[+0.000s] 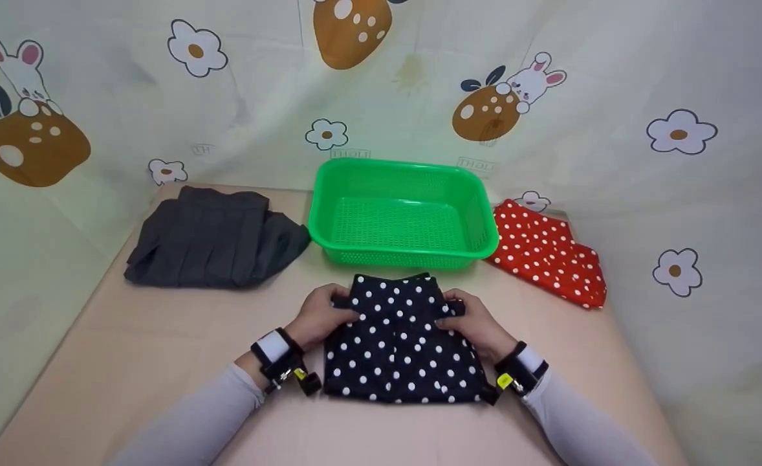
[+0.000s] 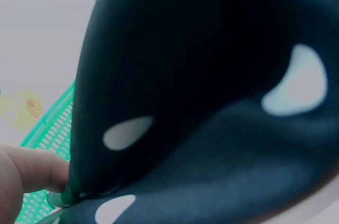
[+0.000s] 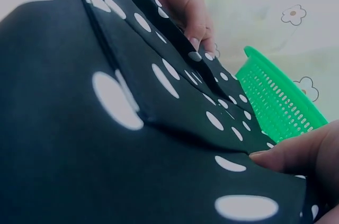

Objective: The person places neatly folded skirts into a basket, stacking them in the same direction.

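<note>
A black skirt with white polka dots (image 1: 397, 349) is spread in front of the green basket, its narrow top toward the basket. My left hand (image 1: 323, 315) pinches its left side near the top, thumb over the cloth. On the opposite side my right hand (image 1: 479, 323) grips the fabric the same way, with the thumb (image 3: 275, 156) pressing on the front. In the left wrist view the dark cloth (image 2: 159, 65) fills most of the picture, and only a bit of the hand (image 2: 32, 173) shows at the lower left. Fingers behind the cloth are mostly hidden.
Behind the skirt stands the green plastic basket (image 1: 403, 249), with nothing in it. A dark grey pleated skirt (image 1: 213, 243) lies left of it. To the right is a red cloth garment with white dots (image 1: 546, 252), touching the basket. A patterned curtain (image 1: 407, 97) backs the table.
</note>
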The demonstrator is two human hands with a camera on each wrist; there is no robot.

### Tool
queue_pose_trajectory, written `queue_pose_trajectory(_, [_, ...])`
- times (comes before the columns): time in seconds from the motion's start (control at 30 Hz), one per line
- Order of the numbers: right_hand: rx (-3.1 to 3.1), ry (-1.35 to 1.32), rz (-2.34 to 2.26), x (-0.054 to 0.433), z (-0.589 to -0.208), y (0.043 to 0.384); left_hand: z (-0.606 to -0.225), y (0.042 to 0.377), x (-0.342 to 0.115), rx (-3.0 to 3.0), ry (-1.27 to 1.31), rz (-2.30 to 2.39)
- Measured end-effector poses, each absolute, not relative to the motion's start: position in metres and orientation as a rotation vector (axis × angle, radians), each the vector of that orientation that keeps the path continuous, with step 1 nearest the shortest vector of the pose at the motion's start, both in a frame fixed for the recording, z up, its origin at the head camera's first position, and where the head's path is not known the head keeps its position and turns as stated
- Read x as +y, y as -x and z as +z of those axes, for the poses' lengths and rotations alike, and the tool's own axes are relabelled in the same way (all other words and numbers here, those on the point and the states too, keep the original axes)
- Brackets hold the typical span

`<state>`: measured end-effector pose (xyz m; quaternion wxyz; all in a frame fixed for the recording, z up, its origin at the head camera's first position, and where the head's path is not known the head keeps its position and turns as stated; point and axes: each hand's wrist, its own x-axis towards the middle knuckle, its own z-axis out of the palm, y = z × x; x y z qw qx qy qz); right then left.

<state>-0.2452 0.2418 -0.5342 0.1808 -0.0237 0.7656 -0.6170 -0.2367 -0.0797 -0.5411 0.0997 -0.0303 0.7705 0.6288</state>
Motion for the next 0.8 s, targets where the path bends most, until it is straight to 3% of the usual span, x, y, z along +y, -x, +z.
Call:
queue_pose_trajectory(0.37, [2.156, 0.132, -1.793, 0.256, -0.514, 0.243, -0.519, 0.242, -0.076, 2.328, 0.014, 1.845])
queue_pose_trajectory(0.8, [2.164, 0.150, -1.906, 0.244, -0.470, 0.253, -0.469, 0.243, -0.091, 2.393, -0.090, 1.924])
